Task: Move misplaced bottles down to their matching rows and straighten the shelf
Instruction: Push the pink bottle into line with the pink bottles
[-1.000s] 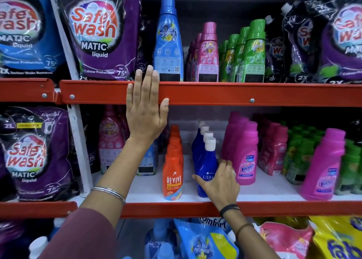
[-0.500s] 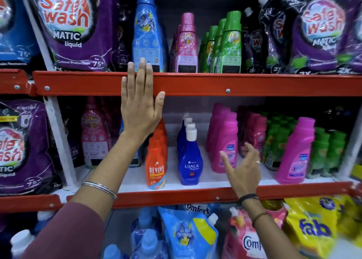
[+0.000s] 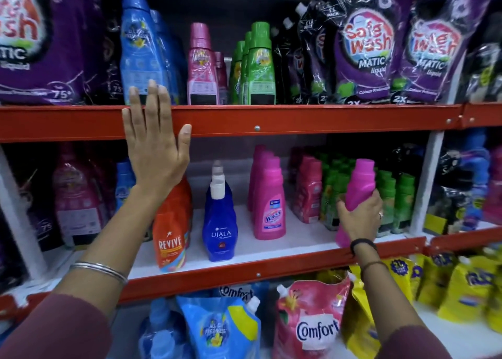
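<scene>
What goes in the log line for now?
left hand: flat on red rail | right hand: grips pink bottle

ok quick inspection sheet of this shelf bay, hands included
surface: middle shelf white board with a red front rail, bare patches between rows
job's things: stray pink bottle tilted at the shelf front, ahead of the green bottles; Vanish row, Ujala row and Revive row stand upright
clutter: nothing seen
grippers: left hand flat and open against the upper red rail; right hand has its grip closed on the stray pink bottle
cables: nothing seen
surroundings: Safe Wash pouches above, Comfort pouches below
</scene>
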{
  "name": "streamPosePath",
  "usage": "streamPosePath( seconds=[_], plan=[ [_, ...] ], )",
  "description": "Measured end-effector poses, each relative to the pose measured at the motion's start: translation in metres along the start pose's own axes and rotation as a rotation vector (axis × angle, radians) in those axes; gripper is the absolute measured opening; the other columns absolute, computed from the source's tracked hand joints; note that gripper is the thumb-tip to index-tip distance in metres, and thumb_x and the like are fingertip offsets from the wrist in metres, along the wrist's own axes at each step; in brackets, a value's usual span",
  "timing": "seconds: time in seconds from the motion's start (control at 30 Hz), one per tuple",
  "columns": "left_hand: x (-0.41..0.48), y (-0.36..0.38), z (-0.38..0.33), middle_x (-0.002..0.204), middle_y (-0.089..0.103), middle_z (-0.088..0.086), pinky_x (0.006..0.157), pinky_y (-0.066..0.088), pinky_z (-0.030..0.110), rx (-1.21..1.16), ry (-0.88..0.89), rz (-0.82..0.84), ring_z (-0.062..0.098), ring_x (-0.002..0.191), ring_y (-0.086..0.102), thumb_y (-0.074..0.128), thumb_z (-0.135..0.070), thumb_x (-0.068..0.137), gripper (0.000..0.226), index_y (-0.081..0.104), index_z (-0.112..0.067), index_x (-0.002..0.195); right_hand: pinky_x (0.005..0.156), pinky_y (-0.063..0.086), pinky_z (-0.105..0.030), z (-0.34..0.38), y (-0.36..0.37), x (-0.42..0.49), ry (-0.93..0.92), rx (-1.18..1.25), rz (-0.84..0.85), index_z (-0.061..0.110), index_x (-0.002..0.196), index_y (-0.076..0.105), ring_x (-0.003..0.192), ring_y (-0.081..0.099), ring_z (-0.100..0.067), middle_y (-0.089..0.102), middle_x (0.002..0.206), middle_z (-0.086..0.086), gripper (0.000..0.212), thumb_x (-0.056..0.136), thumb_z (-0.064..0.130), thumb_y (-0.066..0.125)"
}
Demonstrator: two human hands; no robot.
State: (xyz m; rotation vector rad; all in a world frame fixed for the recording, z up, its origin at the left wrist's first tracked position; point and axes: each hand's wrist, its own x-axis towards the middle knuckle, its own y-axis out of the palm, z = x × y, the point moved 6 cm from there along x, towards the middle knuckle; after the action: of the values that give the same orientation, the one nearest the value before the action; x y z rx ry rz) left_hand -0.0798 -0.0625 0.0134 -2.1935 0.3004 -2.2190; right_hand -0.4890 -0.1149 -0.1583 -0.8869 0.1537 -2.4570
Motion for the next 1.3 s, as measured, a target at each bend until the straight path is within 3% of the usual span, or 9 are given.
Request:
streamPosePath(
  seconds=[0.17,0.5,0.63,0.83,1.3],
  plan=[
    [0.000,0.001,0.000,0.161,0.013,0.012,0.120,-0.006,0.039,0.013,-0.002,-0.017,0.035,0.148,0.005,0.026,-0.045,0.103,0.063,0.010,-0.010,0.153,0.081,0.045,-0.049,0.002,-0.012,0.003,-0.069,-0.023,-0.006,-0.001,0.127,0.041,0.108,0.051,-0.042,0.049,0.122,-0.025,0.068,0.075,0.028,0.073],
    [0.000,0.003,0.001,0.160,0.015,0.012,0.121,0.000,0.043,0.040,0.016,-0.031,0.035,0.148,0.008,0.025,-0.047,0.103,0.064,0.013,-0.009,0.152,0.078,0.050,-0.046,0.070,0.002,-0.055,-0.202,0.083,0.040,0.005,0.116,0.053,0.099,0.060,-0.035,0.061,0.111,-0.016,0.074,0.060,0.043,0.083],
    [-0.001,0.003,0.001,0.160,0.018,0.013,0.121,-0.001,0.041,0.044,0.027,-0.038,0.035,0.147,0.010,0.023,-0.048,0.103,0.064,0.014,-0.008,0.152,0.078,0.052,-0.042,0.099,0.020,-0.087,-0.237,0.136,0.129,0.009,0.114,0.053,0.096,0.061,-0.028,0.062,0.109,-0.010,0.076,0.059,0.053,0.080],
    [-0.004,0.005,0.005,0.159,0.021,0.012,0.121,0.001,0.041,0.070,0.073,-0.047,0.033,0.147,0.013,0.024,-0.047,0.103,0.062,0.017,-0.009,0.152,0.074,0.050,-0.036,0.112,0.046,-0.110,-0.234,0.124,0.184,0.008,0.117,0.050,0.097,0.060,-0.027,0.061,0.111,-0.010,0.076,0.061,0.052,0.079],
    [-0.004,0.006,0.007,0.158,0.023,0.012,0.121,0.004,0.045,0.034,0.065,-0.023,0.032,0.147,0.014,0.024,-0.046,0.102,0.061,0.019,-0.010,0.151,0.062,0.051,-0.045,0.113,0.062,-0.113,-0.200,-0.078,0.161,0.005,0.116,0.046,0.096,0.059,-0.037,0.054,0.110,-0.016,0.083,0.062,0.063,0.070]
  ],
)
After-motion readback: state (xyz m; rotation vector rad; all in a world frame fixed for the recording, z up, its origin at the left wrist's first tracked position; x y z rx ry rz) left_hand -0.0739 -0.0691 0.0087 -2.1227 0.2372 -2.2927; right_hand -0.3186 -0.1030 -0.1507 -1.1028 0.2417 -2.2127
